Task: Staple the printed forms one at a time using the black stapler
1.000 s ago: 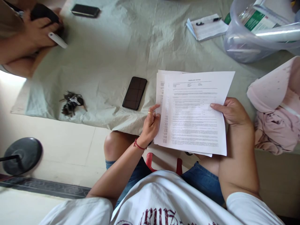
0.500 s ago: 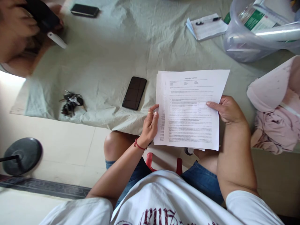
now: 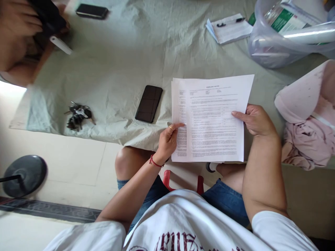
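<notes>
A stack of printed white sheets [image 3: 209, 118] is held over the near edge of a table covered with a pale green cloth [image 3: 125, 62]. My left hand [image 3: 169, 139], with a ring and a red wrist cord, pinches the stack's left edge, the forefinger lying on the top page. My right hand [image 3: 255, 120] grips the right edge, thumb on top. A black phone [image 3: 149, 103] lies face up on the cloth just left of the sheets.
A bunch of keys [image 3: 77, 115] lies near the cloth's left edge. Another person's hands [image 3: 21, 28] hold a dark phone at far left, near another black phone [image 3: 91, 11]. A notepad with pen [image 3: 229, 28], a clear plastic tub [image 3: 282, 38] and pink cloth [image 3: 309, 115] lie at right.
The sheets have been squared together, the top page sliding left and down onto the stack. My left forefinger has moved onto the top page. The other person's hands shifted.
</notes>
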Tool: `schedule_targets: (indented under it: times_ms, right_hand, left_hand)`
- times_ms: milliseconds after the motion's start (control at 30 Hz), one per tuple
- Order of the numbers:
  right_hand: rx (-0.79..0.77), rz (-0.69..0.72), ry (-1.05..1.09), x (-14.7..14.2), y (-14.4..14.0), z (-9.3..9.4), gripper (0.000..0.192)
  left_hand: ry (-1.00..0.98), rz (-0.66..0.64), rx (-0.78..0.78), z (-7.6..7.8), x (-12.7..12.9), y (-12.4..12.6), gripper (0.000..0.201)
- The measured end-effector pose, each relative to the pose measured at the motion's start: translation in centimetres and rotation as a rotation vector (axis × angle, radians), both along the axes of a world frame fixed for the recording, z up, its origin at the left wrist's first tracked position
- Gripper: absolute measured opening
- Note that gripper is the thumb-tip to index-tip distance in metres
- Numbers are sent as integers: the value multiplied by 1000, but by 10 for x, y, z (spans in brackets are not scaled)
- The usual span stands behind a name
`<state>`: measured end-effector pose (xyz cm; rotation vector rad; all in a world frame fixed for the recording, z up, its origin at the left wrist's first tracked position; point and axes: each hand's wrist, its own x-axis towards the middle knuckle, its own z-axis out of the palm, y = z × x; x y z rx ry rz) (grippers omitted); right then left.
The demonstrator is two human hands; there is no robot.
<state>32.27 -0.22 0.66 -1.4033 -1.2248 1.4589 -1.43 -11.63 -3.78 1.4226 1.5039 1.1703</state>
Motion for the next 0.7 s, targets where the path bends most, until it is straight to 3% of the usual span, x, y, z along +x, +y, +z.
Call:
schedule_targets:
  times_ms: [133, 333, 433, 700]
  right_hand:
    - [67, -97, -31, 12, 0, 5, 51]
    - [134, -381, -15, 32, 2, 9, 60]
    - [179, -498, -50, 41, 2, 7, 53]
    - [287, -616, -160, 58, 4, 3, 32]
  left_hand:
    - [-29, 24, -52, 3, 0, 0, 31]
    - [-106, 20, -115, 2, -2, -2, 25]
    - [-163, 0, -152, 1, -4, -3, 26]
    - [-217, -38, -160, 1, -7, -4, 29]
